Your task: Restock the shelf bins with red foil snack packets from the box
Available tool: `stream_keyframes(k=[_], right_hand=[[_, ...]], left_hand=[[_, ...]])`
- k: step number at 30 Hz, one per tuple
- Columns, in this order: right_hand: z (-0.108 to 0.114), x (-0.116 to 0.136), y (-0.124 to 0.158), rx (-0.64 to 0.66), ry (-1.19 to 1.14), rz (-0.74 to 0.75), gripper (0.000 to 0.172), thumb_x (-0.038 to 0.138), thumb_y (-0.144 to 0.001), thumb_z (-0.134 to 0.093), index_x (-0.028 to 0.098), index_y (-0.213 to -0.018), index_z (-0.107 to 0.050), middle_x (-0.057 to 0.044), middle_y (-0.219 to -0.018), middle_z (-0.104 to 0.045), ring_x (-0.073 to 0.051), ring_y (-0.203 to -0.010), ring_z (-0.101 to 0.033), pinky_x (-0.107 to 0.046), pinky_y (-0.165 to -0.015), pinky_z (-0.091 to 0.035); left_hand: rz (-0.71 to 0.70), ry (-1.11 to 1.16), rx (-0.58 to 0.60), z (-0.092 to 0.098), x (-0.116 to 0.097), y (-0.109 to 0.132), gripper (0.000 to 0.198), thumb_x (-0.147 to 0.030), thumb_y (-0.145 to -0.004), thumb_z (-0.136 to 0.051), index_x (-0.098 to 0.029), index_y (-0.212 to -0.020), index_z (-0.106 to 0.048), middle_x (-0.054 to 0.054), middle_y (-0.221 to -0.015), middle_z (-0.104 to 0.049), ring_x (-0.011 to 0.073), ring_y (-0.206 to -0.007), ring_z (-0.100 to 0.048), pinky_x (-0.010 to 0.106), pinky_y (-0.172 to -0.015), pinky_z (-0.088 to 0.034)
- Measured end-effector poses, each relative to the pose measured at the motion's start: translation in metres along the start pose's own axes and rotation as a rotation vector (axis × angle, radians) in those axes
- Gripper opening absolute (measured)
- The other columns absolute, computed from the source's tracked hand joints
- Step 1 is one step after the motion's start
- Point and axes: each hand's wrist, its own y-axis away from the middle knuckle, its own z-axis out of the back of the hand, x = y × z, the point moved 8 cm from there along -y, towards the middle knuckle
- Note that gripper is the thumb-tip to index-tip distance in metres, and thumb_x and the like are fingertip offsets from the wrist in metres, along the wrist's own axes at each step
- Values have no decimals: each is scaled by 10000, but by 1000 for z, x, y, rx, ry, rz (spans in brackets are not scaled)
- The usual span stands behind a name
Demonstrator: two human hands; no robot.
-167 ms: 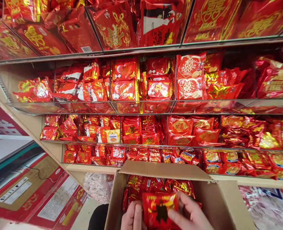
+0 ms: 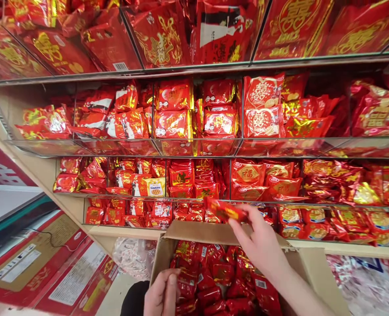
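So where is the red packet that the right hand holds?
The red packet is pinched in the right hand, above the cardboard box's far flap, before the lowest shelf's packets.

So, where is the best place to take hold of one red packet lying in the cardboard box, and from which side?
Probably from above, since the cardboard box is open only at the top. Pinch a red packet by its flat crimped end or across its thin body; the packets lie loose and overlapping. The right hand holds another packet by one end.

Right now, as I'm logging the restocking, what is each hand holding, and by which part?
The right hand pinches a red snack packet by its right end. The left hand rests on packets in the cardboard box; its grip is unclear.
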Motion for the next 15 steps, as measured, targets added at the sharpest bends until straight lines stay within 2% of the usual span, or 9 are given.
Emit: stream_keyframes(k=[2,5,9,12,15], right_hand=[[-4,27,-35,-105,162,158,265,282,-795,-448,168,-1034,-456,-99,-958,-590,-229,-862,-566,-368,-765,-438],[-22,45,-75,-213,283,233,278,169,-802,-391,111,-1073,-415,-147,-982,-559,-243,-901,-550,-369,-758,-436],[-44,35,-113,-278,316,140,316,87,-779,-369,88,-1095,-380,-152,-924,-561,-251,-863,-561,-366,-710,-442],[-55,20,-140,-296,327,73,295,72,-762,-389,42,-1055,-401,-173,-859,-567,-268,-793,-576,-384,-660,-445],[-65,5,-170,-278,318,82,229,99,-779,-435,40,-998,-464,-153,-838,-573,-243,-787,-581,-372,-673,-453]], left_hand=[[-180,-179,1,15,-3,-10,184,-302,-805,-433,-196,-808,-583,0,-583,-589,130,-527,-570,214,-514,-471],[-326,-431,-69,26,2,-18,158,-249,-769,-486,-200,-897,-565,68,-898,-609,197,-855,-579,321,-747,-483],[-280,-604,-139,23,16,-22,328,-244,-765,-483,-190,-1088,-461,129,-1151,-470,270,-1077,-446,476,-850,-417],[-201,-580,-96,13,25,-23,339,-233,-791,-429,-197,-1128,-419,126,-1185,-421,274,-1113,-410,500,-877,-393],[-191,-571,-47,6,28,-23,335,-218,-790,-424,-217,-1126,-425,111,-1179,-419,272,-1120,-407,496,-887,-397]])
